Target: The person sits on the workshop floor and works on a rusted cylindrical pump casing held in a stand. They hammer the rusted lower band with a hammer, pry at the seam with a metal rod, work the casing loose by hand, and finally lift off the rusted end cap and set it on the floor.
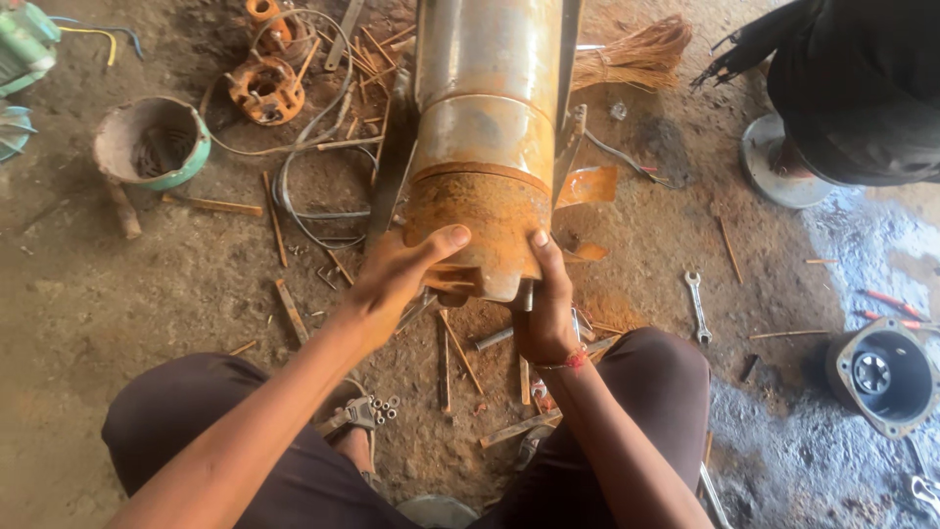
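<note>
Both grips, left hand [392,279] and right hand [544,313], clasp the rusty cylinder end [480,230] between them.

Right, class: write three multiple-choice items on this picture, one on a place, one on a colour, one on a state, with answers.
1. Where does the spanner lie?
A. on the ground right of the cylinder
B. inside the bowl
C. on the person's knee

2. What colour is the cylinder at its near end?
A. blue
B. rusty orange
C. white

3. What are the hands doing?
A. resting on the knees
B. holding a hammer
C. gripping the cylinder's end

Answers: A, it lies on bare dirt there; B, rust covers that end; C, left hand and right hand clasp it from both sides.
</note>
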